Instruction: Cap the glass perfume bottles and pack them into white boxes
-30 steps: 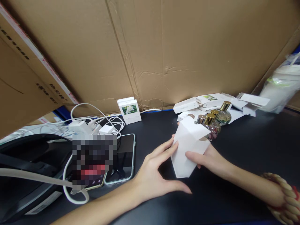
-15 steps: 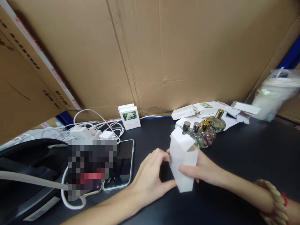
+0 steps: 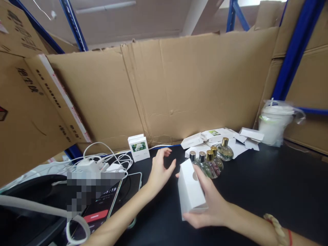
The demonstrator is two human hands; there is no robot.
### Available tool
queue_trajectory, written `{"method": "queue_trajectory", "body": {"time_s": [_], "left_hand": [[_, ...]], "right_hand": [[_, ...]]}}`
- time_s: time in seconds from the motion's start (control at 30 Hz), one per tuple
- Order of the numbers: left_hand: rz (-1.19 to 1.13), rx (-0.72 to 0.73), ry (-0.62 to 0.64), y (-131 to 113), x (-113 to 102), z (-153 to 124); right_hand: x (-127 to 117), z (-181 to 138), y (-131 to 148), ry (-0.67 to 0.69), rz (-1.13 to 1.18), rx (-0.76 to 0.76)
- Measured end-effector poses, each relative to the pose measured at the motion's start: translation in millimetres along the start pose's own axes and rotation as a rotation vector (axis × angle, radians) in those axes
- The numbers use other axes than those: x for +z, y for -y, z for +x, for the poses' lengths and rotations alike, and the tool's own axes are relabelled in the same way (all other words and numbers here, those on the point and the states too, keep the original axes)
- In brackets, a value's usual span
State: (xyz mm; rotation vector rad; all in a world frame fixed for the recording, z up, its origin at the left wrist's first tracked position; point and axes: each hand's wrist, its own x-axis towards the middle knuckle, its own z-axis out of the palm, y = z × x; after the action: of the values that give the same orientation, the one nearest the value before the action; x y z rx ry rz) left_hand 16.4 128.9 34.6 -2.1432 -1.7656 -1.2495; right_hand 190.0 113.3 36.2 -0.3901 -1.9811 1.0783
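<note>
My right hand (image 3: 205, 201) grips a small white cardboard box (image 3: 192, 191), thumb and fingers on its sides, above the front of the black table. To its left, my left hand (image 3: 162, 167) is raised with fingers apart and holds nothing. Just behind the box stand several round glass perfume bottles (image 3: 211, 167) with silver and gold caps; the box and hand partly hide them. One gold-capped bottle (image 3: 224, 150) is a little apart, farther back. Near my left fingertips is a white box with a flower picture (image 3: 138, 147), upright by the cardboard wall.
Flattened white cartons (image 3: 217, 136) lie behind the bottles. A lidded white cup in a plastic bag (image 3: 274, 124) stands at the back right. Left are tangled white cables (image 3: 120, 159), a phone (image 3: 102, 205) with a lit screen, and a black bag-like object (image 3: 30, 208). Cardboard (image 3: 205, 85) walls the back.
My left hand has let go of the white box and moved up and left, its fingers opening. The box has turned in my right hand. The camera view has tilted up.
</note>
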Motion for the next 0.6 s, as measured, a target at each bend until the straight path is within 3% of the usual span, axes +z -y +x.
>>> {"method": "queue_trajectory", "body": {"time_s": [0.3,0.43,0.6], "left_hand": [[0.275,0.095,0.259,-21.9,50.2,75.7],[0.375,0.066,0.306,-26.8,62.8,88.6],[0.423,0.085,0.388,-19.4,62.5,91.2]], "right_hand": [[-4.3,-3.5,-10.2,0.056,-0.047,-0.039],[-3.6,-4.7,-16.5,0.053,-0.070,-0.099],[-0.7,-8.1,-24.9,0.050,-0.061,-0.149]]}}
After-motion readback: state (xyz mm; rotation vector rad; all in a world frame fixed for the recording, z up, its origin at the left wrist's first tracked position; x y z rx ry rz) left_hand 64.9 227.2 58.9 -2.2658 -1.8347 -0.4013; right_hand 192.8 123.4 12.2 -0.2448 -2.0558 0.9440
